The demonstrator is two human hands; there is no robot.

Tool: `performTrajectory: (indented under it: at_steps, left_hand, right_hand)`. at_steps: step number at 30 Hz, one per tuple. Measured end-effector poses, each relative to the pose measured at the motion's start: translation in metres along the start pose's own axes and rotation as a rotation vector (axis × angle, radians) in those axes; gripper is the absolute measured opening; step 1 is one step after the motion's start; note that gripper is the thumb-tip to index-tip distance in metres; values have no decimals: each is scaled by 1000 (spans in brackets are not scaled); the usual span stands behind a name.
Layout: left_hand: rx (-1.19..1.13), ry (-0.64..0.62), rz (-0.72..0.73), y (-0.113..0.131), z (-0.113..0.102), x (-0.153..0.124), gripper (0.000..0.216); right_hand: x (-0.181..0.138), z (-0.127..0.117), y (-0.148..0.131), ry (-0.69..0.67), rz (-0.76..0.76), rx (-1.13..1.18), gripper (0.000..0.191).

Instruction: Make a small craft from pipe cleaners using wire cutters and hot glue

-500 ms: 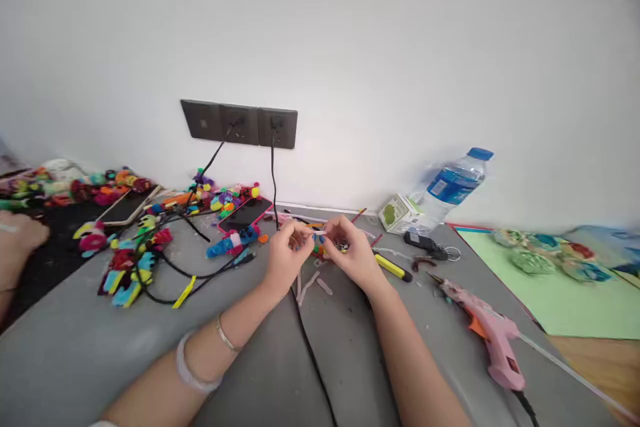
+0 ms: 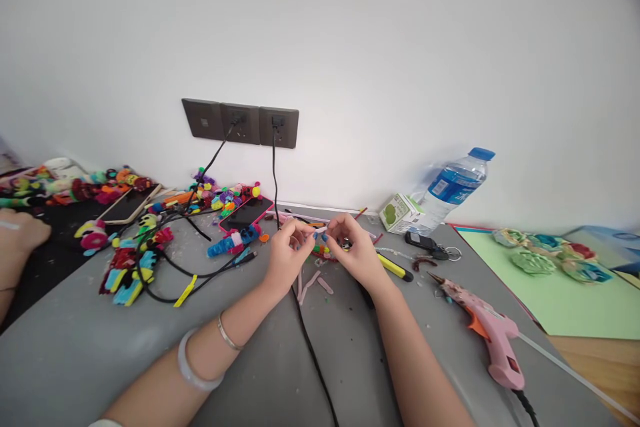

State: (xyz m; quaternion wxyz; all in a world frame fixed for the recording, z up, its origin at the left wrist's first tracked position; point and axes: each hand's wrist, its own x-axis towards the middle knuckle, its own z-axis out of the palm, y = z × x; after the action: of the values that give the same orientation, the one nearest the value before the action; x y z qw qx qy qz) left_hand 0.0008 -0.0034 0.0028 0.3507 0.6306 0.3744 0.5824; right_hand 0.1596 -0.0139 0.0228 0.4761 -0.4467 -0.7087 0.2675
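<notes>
A short pale pink pipe cleaner [image 2: 321, 230] is stretched between my fingertips above the middle of the table. My left hand [image 2: 290, 252] pinches its left end. The thumb and finger of my right hand [image 2: 354, 250] close on its right end. Below my hands, several cut pink pipe cleaner pieces [image 2: 309, 285] lie on the grey tabletop [image 2: 260, 353]. Behind my fingers are small colourful bits, partly hidden. Beside my right wrist lies a yellow and black utility knife [image 2: 395, 267].
A pink glue gun [image 2: 487, 330] lies at right, near a green sheet [image 2: 575, 307] with fabric flowers. A water bottle [image 2: 455, 187] leans on the wall. Black cables [image 2: 307, 340] cross the table. Pipe cleaner figures [image 2: 133, 267] and another person's hand [image 2: 23, 237] are at left.
My hands stay almost in place, still holding the pink pipe cleaner, which now slants slightly upward to the right. The view has shifted very slightly.
</notes>
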Motion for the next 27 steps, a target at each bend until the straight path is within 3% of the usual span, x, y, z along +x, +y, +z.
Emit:
performTrajectory:
  at_steps: [12, 20, 27]
  left_hand:
    - [-12, -31, 27, 2, -1, -1, 6]
    - [25, -10, 24, 1, -1, 0, 6]
    - [15, -20, -19, 3, -1, 0, 4]
  right_hand:
    - [1, -1, -3, 15, -28, -17, 6]
    - [-1, -1, -3, -24, -20, 6, 17]
    - [-1, 0, -3, -27, -11, 11, 15]
